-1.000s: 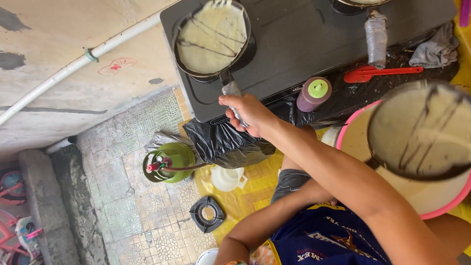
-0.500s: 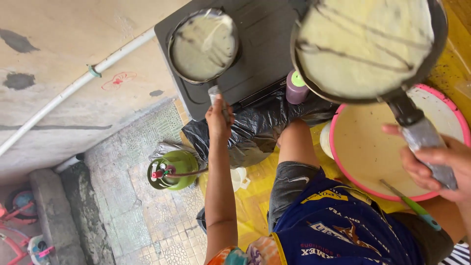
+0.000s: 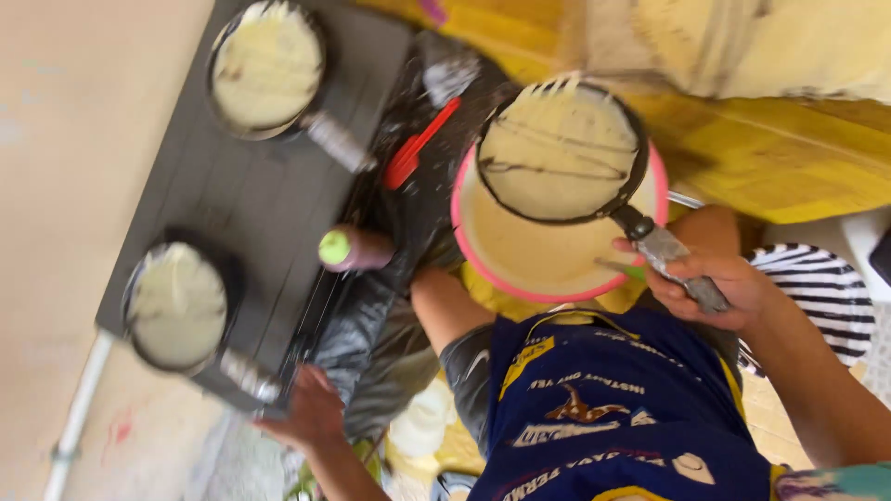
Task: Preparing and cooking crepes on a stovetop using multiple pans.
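A batter-coated pan (image 3: 560, 150) is held by its handle in the clenched grip of the right hand (image 3: 710, 288) above the pink-rimmed basin (image 3: 548, 243), so that drips are caught, while the left hand (image 3: 306, 413) is closed around the handle of the pan (image 3: 176, 304) at the stove's (image 3: 255, 186) near corner.

whole view motion-blurred | left hand (image 3: 311, 413) wrist cut off | apron (image 3: 613, 417) cropped below
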